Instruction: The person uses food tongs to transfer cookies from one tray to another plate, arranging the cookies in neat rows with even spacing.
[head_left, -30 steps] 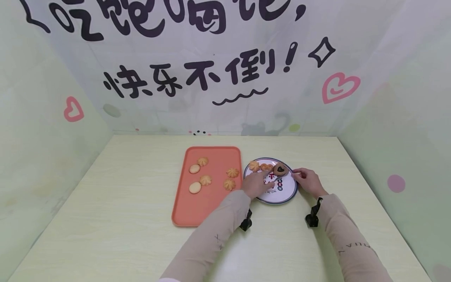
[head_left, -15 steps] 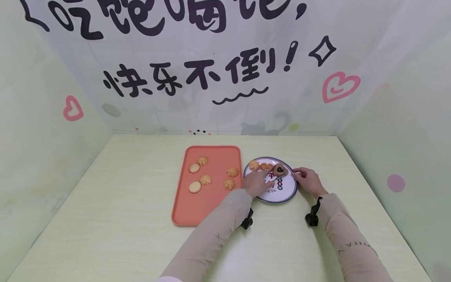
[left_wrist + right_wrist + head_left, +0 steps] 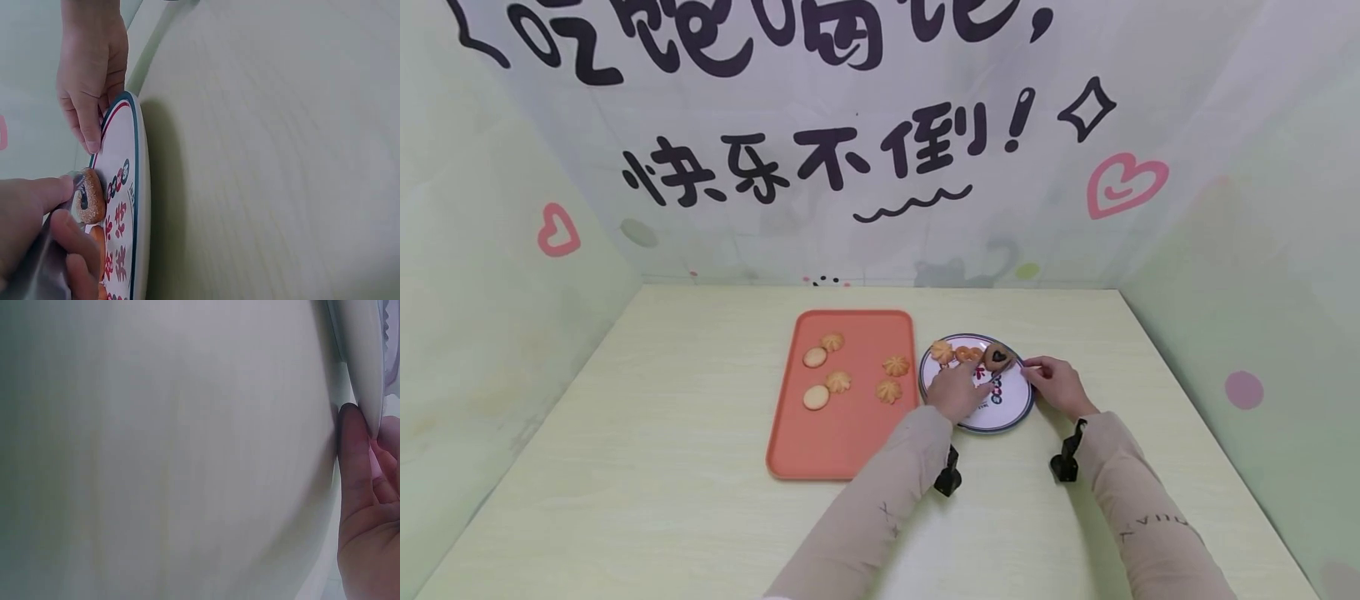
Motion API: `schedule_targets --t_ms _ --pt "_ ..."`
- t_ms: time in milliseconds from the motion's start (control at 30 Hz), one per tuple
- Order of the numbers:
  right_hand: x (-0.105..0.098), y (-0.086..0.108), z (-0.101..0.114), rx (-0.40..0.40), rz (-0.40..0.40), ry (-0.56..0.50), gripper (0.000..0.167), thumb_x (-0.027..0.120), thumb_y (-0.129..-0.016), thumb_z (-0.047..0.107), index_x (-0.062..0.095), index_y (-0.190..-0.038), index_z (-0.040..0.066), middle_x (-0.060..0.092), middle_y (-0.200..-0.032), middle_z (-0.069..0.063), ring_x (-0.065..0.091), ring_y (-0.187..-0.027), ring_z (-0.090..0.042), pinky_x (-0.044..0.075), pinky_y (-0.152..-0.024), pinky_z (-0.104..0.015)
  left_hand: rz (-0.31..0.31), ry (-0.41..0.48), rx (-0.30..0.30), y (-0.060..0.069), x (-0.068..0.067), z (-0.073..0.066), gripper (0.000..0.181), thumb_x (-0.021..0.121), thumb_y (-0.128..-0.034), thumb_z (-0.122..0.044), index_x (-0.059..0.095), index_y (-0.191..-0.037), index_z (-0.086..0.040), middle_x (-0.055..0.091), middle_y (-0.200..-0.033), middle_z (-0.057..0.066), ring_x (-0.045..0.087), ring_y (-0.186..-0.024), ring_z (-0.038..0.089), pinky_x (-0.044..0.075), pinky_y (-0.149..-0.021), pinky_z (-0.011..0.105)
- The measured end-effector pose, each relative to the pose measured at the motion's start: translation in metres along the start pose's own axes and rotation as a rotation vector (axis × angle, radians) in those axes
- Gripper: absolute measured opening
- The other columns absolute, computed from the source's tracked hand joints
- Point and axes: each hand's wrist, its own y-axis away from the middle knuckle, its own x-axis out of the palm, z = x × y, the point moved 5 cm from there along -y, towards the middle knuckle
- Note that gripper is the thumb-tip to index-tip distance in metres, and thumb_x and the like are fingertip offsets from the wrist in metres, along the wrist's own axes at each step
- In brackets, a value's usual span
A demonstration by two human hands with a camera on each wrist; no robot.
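Note:
My left hand [image 3: 955,392] is over the white plate [image 3: 1017,404] with the blue rim. In the left wrist view this hand [image 3: 28,206] grips grey tongs [image 3: 40,265], whose tips meet the brown ring-shaped cookie [image 3: 95,197] with a dark heart centre. That cookie [image 3: 997,357] lies at the plate's back right; whether the tips clamp it, I cannot tell. Beside it are an orange-brown twisted cookie [image 3: 967,353] and a ridged cookie [image 3: 942,351]. My right hand [image 3: 1057,387] pinches the plate's right rim between thumb and fingers, seen also in the right wrist view [image 3: 369,531].
An orange tray [image 3: 812,446] is just left of the plate. On it are two pale round cookies [image 3: 816,397] at the left and several ridged cookies [image 3: 889,391]. Patterned walls [image 3: 737,250] stand behind and at both sides of the table [image 3: 625,417].
My left hand and forearm have shifted slightly to the right over the plate. The right hand keeps its place at the rim, and the cookies show almost no shift.

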Motion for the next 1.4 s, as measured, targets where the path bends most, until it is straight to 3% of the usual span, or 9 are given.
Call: schedule_targets --t_ms 233,467,900,1033,1133,1267,1367,1400 --pt "-0.001 0.001 0.002 0.003 -0.007 0.005 0.034 0.053 -0.089 0.018 0.056 -0.112 -0.006 0.062 -0.084 -0.014 0.052 -0.067 -0.013 0.042 -0.059 -0.024 0.007 0.084 -0.016 0.001 0.001 0.001 0.054 0.054 -0.0858 -0.043 0.040 -0.135 -0.024 0.053 -0.124 -0.002 0.053 -0.104 0.020 0.042 -0.083 0.032" --pt "-0.001 0.001 0.001 0.021 0.006 0.012 0.034 0.052 -0.089 0.017 0.054 -0.114 -0.006 0.059 -0.084 -0.013 0.051 -0.068 -0.017 0.041 -0.059 -0.026 -0.006 0.107 -0.006 0.002 0.000 0.004 0.053 0.051 -0.0870 -0.044 0.042 -0.134 -0.020 0.052 -0.125 -0.002 0.049 -0.111 0.019 0.038 -0.089 0.031" --pt "0.000 0.000 0.003 0.008 0.008 0.007 0.034 0.052 -0.090 0.017 0.054 -0.114 -0.006 0.059 -0.083 -0.012 0.051 -0.067 -0.016 0.041 -0.059 -0.026 0.026 0.015 0.072 0.010 -0.008 0.012 0.053 0.052 -0.0855 -0.046 0.042 -0.134 -0.026 0.056 -0.119 -0.001 0.053 -0.105 0.017 0.041 -0.084 0.030" --pt "0.001 0.000 0.003 0.009 0.018 0.000 0.034 0.052 -0.090 0.017 0.054 -0.115 -0.006 0.060 -0.083 -0.013 0.052 -0.068 -0.016 0.042 -0.060 -0.025 0.007 0.007 0.127 0.010 -0.019 0.012 0.051 0.054 -0.0853 -0.043 0.046 -0.131 -0.021 0.058 -0.116 0.001 0.056 -0.098 0.017 0.043 -0.080 0.028" --pt "0.001 0.000 0.004 0.015 0.021 0.001 0.034 0.052 -0.090 0.017 0.053 -0.115 -0.006 0.059 -0.084 -0.013 0.051 -0.069 -0.017 0.041 -0.059 -0.025 -0.011 0.018 0.146 0.011 -0.032 0.016 0.051 0.054 -0.0859 -0.042 0.047 -0.130 -0.018 0.055 -0.121 0.001 0.053 -0.104 0.018 0.041 -0.085 0.030" --pt "0.000 0.000 0.005 0.024 0.026 0.009 0.035 0.051 -0.091 0.018 0.052 -0.117 -0.005 0.057 -0.085 -0.013 0.050 -0.071 -0.019 0.040 -0.059 -0.024 -0.010 0.008 0.126 0.009 -0.049 0.029 0.053 0.052 -0.0866 -0.043 0.044 -0.132 -0.017 0.049 -0.127 0.000 0.047 -0.114 0.020 0.036 -0.091 0.033" --pt "0.000 0.000 0.003 0.023 0.027 0.019 0.036 0.051 -0.091 0.019 0.053 -0.117 -0.005 0.056 -0.084 -0.012 0.049 -0.071 -0.020 0.040 -0.059 -0.025 -0.012 -0.032 0.115 0.008 -0.060 0.040 0.056 0.050 -0.0859 -0.047 0.043 -0.133 -0.017 0.050 -0.127 0.001 0.047 -0.112 0.020 0.037 -0.090 0.034" --pt "0.000 0.000 0.002 0.020 0.027 0.022 0.036 0.050 -0.091 0.020 0.052 -0.117 -0.005 0.056 -0.084 -0.012 0.049 -0.071 -0.020 0.040 -0.060 -0.026 -0.006 -0.031 0.109 0.008 -0.063 0.044 0.057 0.050 -0.0855 -0.048 0.042 -0.133 -0.018 0.054 -0.120 0.003 0.053 -0.105 0.020 0.040 -0.086 0.034"
